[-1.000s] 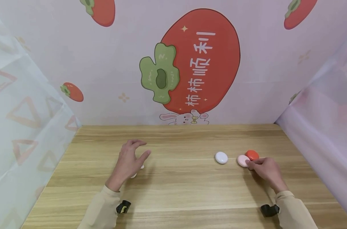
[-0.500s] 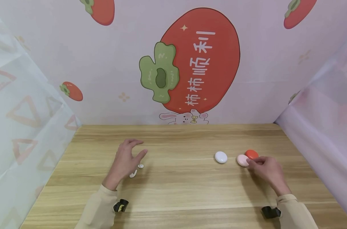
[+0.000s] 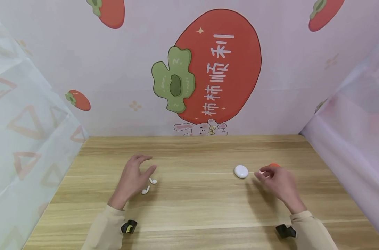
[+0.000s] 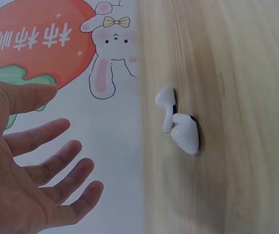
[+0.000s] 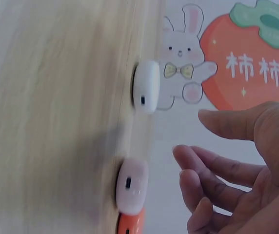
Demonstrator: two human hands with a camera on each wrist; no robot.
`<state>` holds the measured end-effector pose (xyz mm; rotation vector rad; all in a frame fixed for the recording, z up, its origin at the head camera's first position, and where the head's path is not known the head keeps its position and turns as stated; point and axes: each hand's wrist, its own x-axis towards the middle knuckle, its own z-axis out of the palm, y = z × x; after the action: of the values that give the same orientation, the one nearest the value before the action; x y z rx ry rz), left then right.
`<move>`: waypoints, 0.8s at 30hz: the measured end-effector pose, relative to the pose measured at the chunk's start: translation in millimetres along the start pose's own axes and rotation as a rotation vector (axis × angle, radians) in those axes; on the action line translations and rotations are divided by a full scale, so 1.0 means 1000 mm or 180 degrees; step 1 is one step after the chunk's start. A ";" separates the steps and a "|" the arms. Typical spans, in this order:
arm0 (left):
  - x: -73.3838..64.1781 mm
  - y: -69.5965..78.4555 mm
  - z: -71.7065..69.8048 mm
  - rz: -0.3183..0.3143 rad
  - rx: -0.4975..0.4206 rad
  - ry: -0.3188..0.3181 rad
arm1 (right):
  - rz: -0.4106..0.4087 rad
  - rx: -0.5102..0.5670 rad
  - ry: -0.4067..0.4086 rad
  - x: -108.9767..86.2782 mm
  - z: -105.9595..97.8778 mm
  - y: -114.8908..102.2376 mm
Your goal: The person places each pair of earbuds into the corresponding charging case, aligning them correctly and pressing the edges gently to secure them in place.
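White plastic earbuds with short stems (image 3: 145, 190) are seen as a loose pair on the left part of the light wood-grain counter (image 3: 189, 208). In the head view a gap is shown between the two, just beside the left hand (image 3: 133, 177). That hand is held above the counter with its fingers spread in a relaxed curve and the thumb apart; nothing is gripped by it, and the earbuds are left untouched.

Farther right, past a bare stretch of wood, a glossy white rounded case (image 3: 241, 171) is set down on its own. Just to its right the right hand (image 3: 281, 182) is held raised, its fingers loosely bent and the thumb tip clear of them; nothing is gripped there either. By this hand a glossy pale pink rounded case (image 5: 132, 186) is mostly hidden in the head view, but it is shown plainly from the right wrist. Beside it a glossy orange-red rounded case (image 5: 131, 223) is partly covered from sight; whether the two are touching cannot be told.

The step in hand is judged to be an approach, with no grasp yet made. For the white case to be lifted, the right fingertips would have to be brought leftward, lowered and closed on its smooth edge; for an earbud, a finer pinch by the left hand would be called for.
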<state>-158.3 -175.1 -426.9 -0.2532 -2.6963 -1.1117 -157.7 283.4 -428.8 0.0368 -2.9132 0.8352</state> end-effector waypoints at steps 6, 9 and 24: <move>-0.003 -0.006 -0.003 -0.0091 0.0060 -0.0031 | -0.0192 0.0069 -0.0081 0.008 0.010 -0.013; -0.005 -0.009 -0.005 -0.0139 0.0101 -0.0067 | -0.0144 0.0044 -0.0236 0.014 0.014 -0.017; -0.010 -0.021 -0.008 -0.0240 0.0211 -0.0172 | -0.0007 -0.0282 -0.0741 0.037 0.029 -0.023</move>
<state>-152.6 -195.9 -438.4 -0.1743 -2.8061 -1.0475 -196.4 248.8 -437.3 0.1386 -3.1631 0.7468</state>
